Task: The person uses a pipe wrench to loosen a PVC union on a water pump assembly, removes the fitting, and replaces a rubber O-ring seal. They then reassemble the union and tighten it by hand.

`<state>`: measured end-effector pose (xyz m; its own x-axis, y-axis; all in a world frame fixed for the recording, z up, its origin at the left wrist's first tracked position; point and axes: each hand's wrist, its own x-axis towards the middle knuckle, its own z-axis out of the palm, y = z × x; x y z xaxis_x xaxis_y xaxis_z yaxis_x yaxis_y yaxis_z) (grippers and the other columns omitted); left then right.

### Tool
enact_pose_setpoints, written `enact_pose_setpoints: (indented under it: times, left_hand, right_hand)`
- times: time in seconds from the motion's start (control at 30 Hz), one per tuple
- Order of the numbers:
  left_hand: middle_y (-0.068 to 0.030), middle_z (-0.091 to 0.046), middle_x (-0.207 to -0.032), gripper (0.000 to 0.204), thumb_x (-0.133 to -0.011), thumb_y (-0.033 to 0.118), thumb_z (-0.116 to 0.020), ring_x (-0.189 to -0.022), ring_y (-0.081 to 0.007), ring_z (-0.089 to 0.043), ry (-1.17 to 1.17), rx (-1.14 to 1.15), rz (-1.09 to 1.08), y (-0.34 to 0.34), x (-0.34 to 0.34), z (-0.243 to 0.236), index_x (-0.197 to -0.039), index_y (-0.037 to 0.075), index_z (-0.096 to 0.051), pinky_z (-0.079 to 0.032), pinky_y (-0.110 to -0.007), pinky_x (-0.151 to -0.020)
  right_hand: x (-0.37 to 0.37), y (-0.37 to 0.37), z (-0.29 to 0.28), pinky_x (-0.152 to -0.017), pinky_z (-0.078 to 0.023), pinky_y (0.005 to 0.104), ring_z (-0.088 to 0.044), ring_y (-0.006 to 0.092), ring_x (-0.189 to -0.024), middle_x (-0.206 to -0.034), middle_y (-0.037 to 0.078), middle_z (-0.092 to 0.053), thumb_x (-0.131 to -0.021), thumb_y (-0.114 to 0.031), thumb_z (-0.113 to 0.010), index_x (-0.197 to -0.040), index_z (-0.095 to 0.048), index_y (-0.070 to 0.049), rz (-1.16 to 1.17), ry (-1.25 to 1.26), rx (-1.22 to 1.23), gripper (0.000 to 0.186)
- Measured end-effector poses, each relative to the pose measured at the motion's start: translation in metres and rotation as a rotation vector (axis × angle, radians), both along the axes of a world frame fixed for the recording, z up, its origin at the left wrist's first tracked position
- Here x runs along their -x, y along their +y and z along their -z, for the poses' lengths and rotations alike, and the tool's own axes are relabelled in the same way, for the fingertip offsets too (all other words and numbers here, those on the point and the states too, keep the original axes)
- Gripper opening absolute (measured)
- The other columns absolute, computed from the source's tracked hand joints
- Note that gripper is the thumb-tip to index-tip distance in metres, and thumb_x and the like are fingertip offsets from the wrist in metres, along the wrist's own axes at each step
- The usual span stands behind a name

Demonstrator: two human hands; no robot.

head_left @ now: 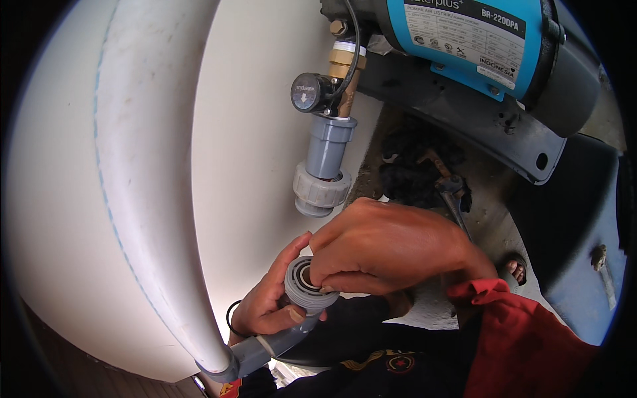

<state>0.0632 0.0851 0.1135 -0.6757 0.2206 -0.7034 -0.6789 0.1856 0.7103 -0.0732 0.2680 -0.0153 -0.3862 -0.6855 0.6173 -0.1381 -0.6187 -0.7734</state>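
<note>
My left hand (pixel 265 302) grips a grey plastic pipe union half (pixel 304 286) on the end of a grey pipe (pixel 265 348) that runs down to the lower edge. My right hand (pixel 391 249) lies over the fitting's open face, its fingertips pressing at a dark ring inside it. A black rubber ring (pixel 230 318) hangs at my left hand's heel. Just above hangs the mating grey union nut and socket (pixel 323 179) under a brass fitting (pixel 345 73) with a small black gauge (pixel 306 92).
A large white tank (pixel 133 172) fills the left. A blue and black water pump (pixel 478 40) sits on a grey metal bracket (pixel 491 126) at upper right. A wrench (pixel 452 192) lies on dark rags over concrete. A sandalled foot (pixel 514 268) shows at right.
</note>
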Motion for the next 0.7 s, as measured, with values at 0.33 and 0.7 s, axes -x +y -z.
enact_pose_setpoints:
  times: [0.33, 0.7]
  left_hand:
    - [-0.0231, -0.055, -0.126, 0.098, -0.092, 0.019, -0.064, -0.094, -0.0277, -0.068, 0.009, -0.052, -0.069, -0.001, -0.007, 0.001, -0.155, 0.007, 0.010, -0.053, -0.040, -0.084]
    - [-0.0302, -0.052, -0.121, 0.047, -0.098, 0.022, -0.060, -0.094, -0.0332, -0.068, 0.224, -0.116, -0.252, -0.003, -0.037, 0.006, -0.128, 0.012, -0.025, -0.059, -0.042, -0.077]
  right_hand:
    - [-0.007, -0.003, 0.000, -0.058, -0.048, 0.0398, -0.062, 0.0308, -0.064, -0.067, 0.012, -0.058, -0.076, -0.003, -0.063, -0.074, -0.061, -0.002, -0.018, -0.087, 0.028, 0.003]
    - [-0.024, -0.003, 0.027, -0.064, -0.050, 0.0352, -0.065, 0.0247, -0.076, -0.086, 0.007, -0.066, -0.071, -0.014, -0.082, -0.094, -0.070, -0.006, 0.128, -0.290, 0.296, 0.028]
